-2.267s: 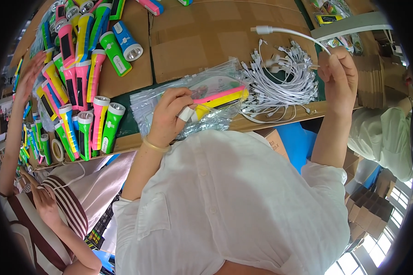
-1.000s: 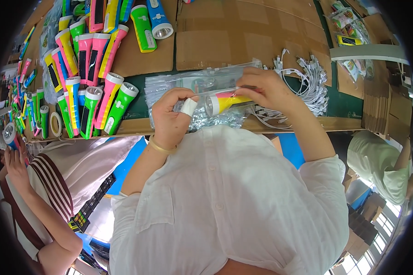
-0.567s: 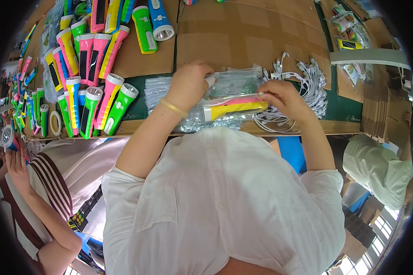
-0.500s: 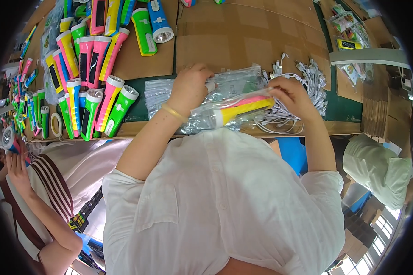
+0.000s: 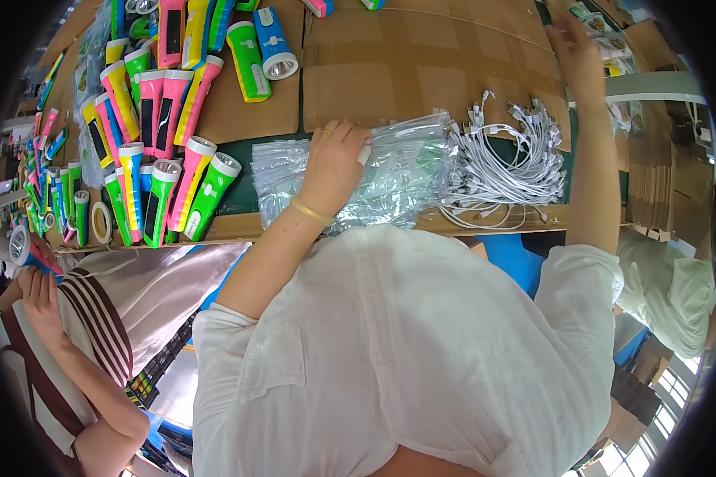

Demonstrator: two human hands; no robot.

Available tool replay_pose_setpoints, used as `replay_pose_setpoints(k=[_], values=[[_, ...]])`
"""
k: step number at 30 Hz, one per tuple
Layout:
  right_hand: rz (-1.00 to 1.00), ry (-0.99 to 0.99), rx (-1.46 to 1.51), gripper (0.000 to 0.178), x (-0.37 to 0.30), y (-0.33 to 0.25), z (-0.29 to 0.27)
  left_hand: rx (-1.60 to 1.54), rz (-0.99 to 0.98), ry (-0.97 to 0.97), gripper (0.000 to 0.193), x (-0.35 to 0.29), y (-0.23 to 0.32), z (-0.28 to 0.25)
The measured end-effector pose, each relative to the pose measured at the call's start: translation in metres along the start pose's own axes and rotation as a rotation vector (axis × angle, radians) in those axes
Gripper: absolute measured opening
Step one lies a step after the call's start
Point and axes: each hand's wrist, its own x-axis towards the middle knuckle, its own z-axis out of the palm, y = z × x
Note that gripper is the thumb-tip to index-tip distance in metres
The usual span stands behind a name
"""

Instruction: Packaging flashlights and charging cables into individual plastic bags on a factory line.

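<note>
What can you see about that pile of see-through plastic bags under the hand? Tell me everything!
The pile of plastic bags is clear, thin and crinkly, with shiny folds. The bags lie flat in a loose, overlapping stack near the front edge of the table, on dark green and brown cardboard. The left hand presses on top of them. On their right they meet a bunch of white cables.

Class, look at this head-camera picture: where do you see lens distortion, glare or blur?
Head view: the cardboard table edge bows and a black rim rings the frame, both fisheye effects; the clear plastic bags under the left hand glint with glare; the right hand, reaching far up, looks slightly soft; window light burns out the lower right corner.
</note>
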Motion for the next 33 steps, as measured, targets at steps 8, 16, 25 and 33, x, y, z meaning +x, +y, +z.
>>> replay_pose_setpoints(k=[8, 16, 25, 33], values=[[-0.438, -0.556, 0.558, 0.021, -0.126, -0.178, 0.088, -0.09, 0.044, 0.059, 0.014, 0.002, 0.011, -0.024], [-0.387, -0.532, 0.459, 0.013, -0.127, -0.175, 0.087, -0.189, -0.165, 0.151, 0.014, -0.024, 0.0, -0.061], [-0.426, -0.594, 0.854, 0.03, -0.13, -0.214, 0.106, -0.462, -0.387, 0.073, 0.019, -0.03, -0.003, -0.07], [-0.437, -0.711, 0.822, 0.019, -0.119, -0.208, 0.105, -0.187, 0.023, 0.097, 0.023, -0.029, -0.013, -0.065]])
